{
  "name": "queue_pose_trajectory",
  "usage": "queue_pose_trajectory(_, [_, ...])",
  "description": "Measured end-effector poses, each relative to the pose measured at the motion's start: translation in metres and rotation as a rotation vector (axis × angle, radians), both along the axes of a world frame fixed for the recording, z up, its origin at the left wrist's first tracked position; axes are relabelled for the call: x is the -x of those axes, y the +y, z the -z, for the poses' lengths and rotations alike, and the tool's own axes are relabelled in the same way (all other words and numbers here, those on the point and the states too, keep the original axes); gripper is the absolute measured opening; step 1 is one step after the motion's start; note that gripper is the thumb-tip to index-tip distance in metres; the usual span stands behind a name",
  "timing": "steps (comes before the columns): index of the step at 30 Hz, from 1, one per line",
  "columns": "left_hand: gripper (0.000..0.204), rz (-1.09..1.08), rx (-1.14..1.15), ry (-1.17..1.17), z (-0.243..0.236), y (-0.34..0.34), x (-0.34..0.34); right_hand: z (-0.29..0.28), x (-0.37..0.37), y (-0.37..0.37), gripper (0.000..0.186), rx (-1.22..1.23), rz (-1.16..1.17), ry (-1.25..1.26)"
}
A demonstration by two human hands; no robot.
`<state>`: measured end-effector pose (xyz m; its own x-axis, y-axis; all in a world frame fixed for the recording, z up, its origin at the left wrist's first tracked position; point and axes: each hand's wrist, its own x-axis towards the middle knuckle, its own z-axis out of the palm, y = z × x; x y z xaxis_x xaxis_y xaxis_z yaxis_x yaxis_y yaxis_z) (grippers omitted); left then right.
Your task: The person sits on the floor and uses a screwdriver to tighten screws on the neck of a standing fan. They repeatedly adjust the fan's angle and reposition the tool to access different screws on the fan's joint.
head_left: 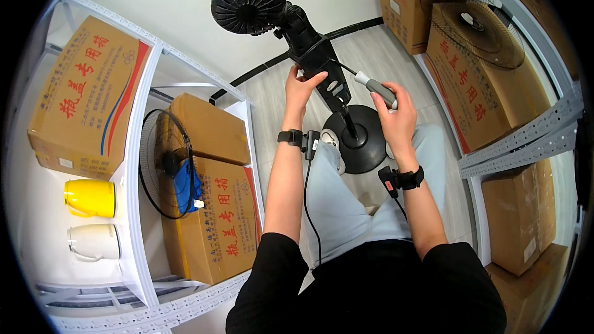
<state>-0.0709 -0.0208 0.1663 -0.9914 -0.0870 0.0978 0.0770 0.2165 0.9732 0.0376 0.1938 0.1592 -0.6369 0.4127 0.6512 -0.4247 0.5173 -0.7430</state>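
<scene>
- Left rack (142, 314) and right rack (523, 139): shelving down both sides, cartons on each. A mesh guard sits on either side too, one at the left (148, 154), one at the right (476, 25). All well apart from the hands.
- Pedestal fan (306, 37): dead ahead between the racks, no guard on it. Motor housing (247, 6) at the top left end, round base (368, 161) on the floor at the bottom end.
- Fan's long axis: upper left to lower right in the head view, steep. Left hand on its left flank, right hand off its right flank.
- Left hand (299, 93): nearer the fan. Thumb reaches across the lower body, fingers at the left edge, looks like it's steadying it. Can't tell if that's a full grip or just a brace.
- Right hand (399, 114): closed round the screwdriver handle, lower right of the fan body and apart from it.
- Screwdriver (380, 89): grey and white handle, butt toward lower right, dark shaft toward upper left. Axis flatter than the fan's, so it comes in at a slant from the right.
- Shaft end: smallest bit, key bit. Meets the fan's right side just above left-thumb level. Can't see if it's seated or only lined up; no screw visible there.
</scene>
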Motion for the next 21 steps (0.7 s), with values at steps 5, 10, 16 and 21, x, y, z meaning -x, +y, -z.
queue_pose_trajectory(5, [0.074,-0.006,-0.018,-0.023,-0.007,0.002,-0.004,-0.009,-0.006,-0.004,0.03,0.63,-0.21,-0.539])
queue_pose_trajectory(10, [0.073,-0.022,-0.011,-0.019,-0.01,0.003,-0.007,0.004,-0.004,0.003,0.031,0.07,-0.061,-0.309])
queue_pose_trajectory(16, [0.075,0.001,-0.026,-0.016,-0.01,0.004,-0.007,0.005,-0.004,0.0,0.029,0.036,-0.044,-0.166])
queue_pose_trajectory(21, [0.075,-0.009,0.006,-0.041,-0.009,0.002,-0.005,0.005,-0.006,-0.005,0.029,0.032,-0.076,-0.332])
